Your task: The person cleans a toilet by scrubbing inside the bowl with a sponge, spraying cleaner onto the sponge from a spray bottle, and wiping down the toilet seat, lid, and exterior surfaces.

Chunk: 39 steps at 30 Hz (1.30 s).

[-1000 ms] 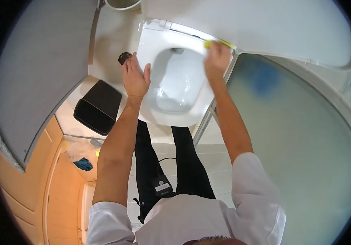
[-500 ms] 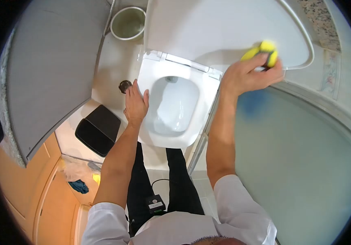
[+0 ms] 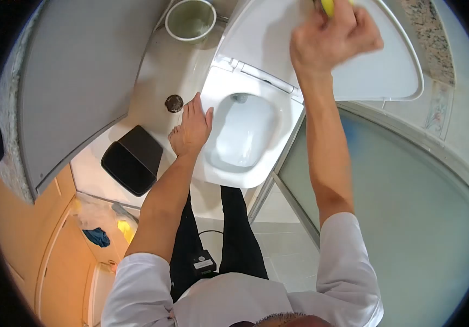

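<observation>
The white toilet stands in the middle of the view with its raised lid at the upper right. My left hand rests at the left edge of the toilet rim, fingers apart, holding nothing. Over the lid's inner face is my right hand, slightly blurred, its fingers wrapped round a yellow sponge. The top frame edge cuts off part of the sponge, and the hand hides more of it.
A water bucket stands at the upper left. The round dark drain lies left of my left hand, above a black bin. A frosted glass panel fills the right; a grey panel is at the left.
My right hand has moved up and slightly left across the lid with the yellow sponge. The view has shifted a little, and my left hand is still by the rim.
</observation>
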Motion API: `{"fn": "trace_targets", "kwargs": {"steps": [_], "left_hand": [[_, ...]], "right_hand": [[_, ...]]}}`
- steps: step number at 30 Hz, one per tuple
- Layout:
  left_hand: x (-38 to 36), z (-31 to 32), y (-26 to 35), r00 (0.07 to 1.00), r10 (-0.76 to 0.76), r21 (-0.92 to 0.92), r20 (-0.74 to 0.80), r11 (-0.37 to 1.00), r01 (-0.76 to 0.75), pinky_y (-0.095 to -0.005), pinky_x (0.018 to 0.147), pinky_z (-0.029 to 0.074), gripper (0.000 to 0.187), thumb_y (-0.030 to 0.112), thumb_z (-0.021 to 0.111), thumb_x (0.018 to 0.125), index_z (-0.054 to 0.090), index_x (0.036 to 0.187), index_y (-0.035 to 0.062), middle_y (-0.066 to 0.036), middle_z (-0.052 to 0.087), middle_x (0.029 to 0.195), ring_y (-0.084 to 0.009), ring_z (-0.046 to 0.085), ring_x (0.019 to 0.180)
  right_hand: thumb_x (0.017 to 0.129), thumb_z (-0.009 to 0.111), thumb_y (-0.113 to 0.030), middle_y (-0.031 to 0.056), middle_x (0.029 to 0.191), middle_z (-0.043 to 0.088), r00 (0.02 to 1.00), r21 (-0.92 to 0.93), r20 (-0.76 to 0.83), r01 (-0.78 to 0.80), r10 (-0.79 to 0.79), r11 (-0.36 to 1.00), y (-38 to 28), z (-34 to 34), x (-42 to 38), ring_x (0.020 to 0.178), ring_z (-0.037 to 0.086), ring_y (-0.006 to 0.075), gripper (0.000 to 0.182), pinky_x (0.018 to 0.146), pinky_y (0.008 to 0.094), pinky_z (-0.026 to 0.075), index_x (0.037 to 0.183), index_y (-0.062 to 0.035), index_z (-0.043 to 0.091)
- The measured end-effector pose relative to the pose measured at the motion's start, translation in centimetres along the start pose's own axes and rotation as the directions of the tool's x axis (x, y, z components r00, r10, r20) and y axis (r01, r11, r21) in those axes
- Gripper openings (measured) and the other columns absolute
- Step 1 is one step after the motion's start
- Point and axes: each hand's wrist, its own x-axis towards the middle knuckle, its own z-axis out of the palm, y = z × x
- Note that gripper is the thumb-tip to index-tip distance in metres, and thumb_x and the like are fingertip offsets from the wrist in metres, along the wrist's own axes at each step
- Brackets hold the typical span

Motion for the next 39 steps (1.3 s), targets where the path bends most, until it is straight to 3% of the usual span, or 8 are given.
{"fn": "trace_targets", "kwargs": {"steps": [11, 19, 22, 24, 28, 31, 36, 39], "left_hand": [[1.9, -2.4, 2.0, 0.933, 0.1, -0.12, -0.346, 0.982, -0.149, -0.049, 0.112, 0.037, 0.063, 0.029, 0.058, 0.106, 0.038, 0.156, -0.0023, -0.026, 0.051, 0.14, -0.0409, 0.045, 0.13], [7.5, -20.5, 21.2, 0.83, 0.322, -0.604, -0.456, 0.573, -0.554, -0.046, 0.099, 0.05, 0.075, 0.042, 0.064, 0.104, 0.033, 0.158, 0.0001, -0.025, 0.071, 0.121, -0.0407, 0.069, 0.104], [8.5, -22.8, 25.3, 0.929, 0.356, -0.624, -0.104, 0.704, -0.339, -0.051, 0.097, 0.05, 0.061, 0.043, 0.052, 0.109, 0.038, 0.155, 0.0055, -0.033, 0.068, 0.121, -0.0501, 0.068, 0.107], [9.9, -20.7, 25.7, 0.802, 0.281, -0.46, -0.526, 0.7, -0.547, -0.0554, 0.097, 0.049, 0.057, 0.047, 0.047, 0.11, 0.043, 0.149, 0.0055, -0.032, 0.071, 0.112, -0.0532, 0.067, 0.105], [6.0, -22.1, 24.8, 0.893, 0.089, -0.551, -0.441, 0.758, -0.348, -0.0557, 0.099, 0.048, 0.063, 0.055, 0.05, 0.107, 0.044, 0.147, 0.0065, -0.032, 0.07, 0.115, -0.0506, 0.068, 0.107], [-1.5, -21.2, 22.6, 0.971, -0.007, -0.853, -0.241, 0.479, -0.208, -0.0263, 0.077, 0.052, 0.032, 0.029, 0.056, 0.107, 0.057, 0.128, 0.0049, -0.006, 0.06, 0.112, -0.0134, 0.063, 0.094], [-12.3, -18.2, 15.4, 0.954, -0.191, -0.883, -0.231, 0.453, -0.123, -0.0322, 0.104, 0.039, 0.036, 0.005, 0.04, 0.102, 0.048, 0.136, 0.0042, -0.011, 0.05, 0.134, -0.0179, 0.055, 0.114], [-16.1, -16.1, 12.1, 0.943, -0.321, -0.933, -0.091, 0.358, 0.032, -0.0349, 0.105, 0.04, 0.044, 0.005, 0.039, 0.101, 0.043, 0.145, 0.0037, -0.011, 0.051, 0.138, -0.0182, 0.054, 0.121]], "right_hand": [[0.085, 0.064, -0.013, 0.0027, 0.115, 0.063, 0.513, 0.491, 0.659, 0.26, -0.55, 0.831, -2.3, -3.6, -18.9, 0.111, 0.059, 0.0215, 0.024, 0.098, 0.0383, 0.048, 0.109, -0.0169, 0.063], [0.086, 0.065, -0.003, 0.0129, 0.111, 0.063, 0.284, -0.397, 0.856, -0.172, 0.431, 0.901, 4.3, -19.0, -24.1, 0.109, 0.061, 0.0356, 0.029, 0.089, 0.0474, 0.053, 0.113, -0.0125, 0.066], [0.093, 0.066, -0.003, 0.0148, 0.111, 0.061, 0.331, -0.487, 0.759, -0.283, 0.56, 0.827, 5.7, -27.6, -23.1, 0.105, 0.059, 0.0382, 0.024, 0.087, 0.0482, 0.052, 0.116, -0.0101, 0.065], [0.094, 0.066, -0.003, 0.0148, 0.11, 0.06, 0.301, -0.498, 0.751, -0.328, 0.588, 0.803, 5.7, -31.8, -21.8, 0.102, 0.059, 0.038, 0.024, 0.086, 0.0477, 0.05, 0.118, -0.009, 0.064], [0.105, 0.062, -0.011, 0.013, 0.112, 0.058, 0.302, -0.516, 0.59, -0.573, 0.749, 0.637, 6.5, -36.8, -17.4, 0.101, 0.06, 0.0288, 0.02, 0.085, 0.043, 0.052, 0.124, -0.0051, 0.063], [0.108, 0.061, -0.015, 0.0113, 0.111, 0.059, 0.311, -0.381, 0.367, -0.81, 0.877, 0.447, 8.5, -36.7, -13.0, 0.098, 0.061, 0.0222, 0.021, 0.086, 0.037, 0.053, 0.125, -0.0036, 0.062], [0.108, 0.058, -0.011, 0.0063, 0.115, 0.062, 0.051, -0.139, 0.758, -0.961, 0.65, 0.238, 7.5, -33.0, -5.3, 0.101, 0.06, 0.017, 0.017, 0.09, 0.0306, 0.048, 0.123, -0.0031, 0.063], [0.095, 0.064, 0.0, 0.0103, 0.114, 0.061, 0.107, -0.017, 0.984, -0.735, 0.141, 0.678, 2.3, -30.4, -5.7, 0.106, 0.06, 0.0264, 0.024, 0.09, 0.0375, 0.054, 0.117, -0.0096, 0.066]]}}
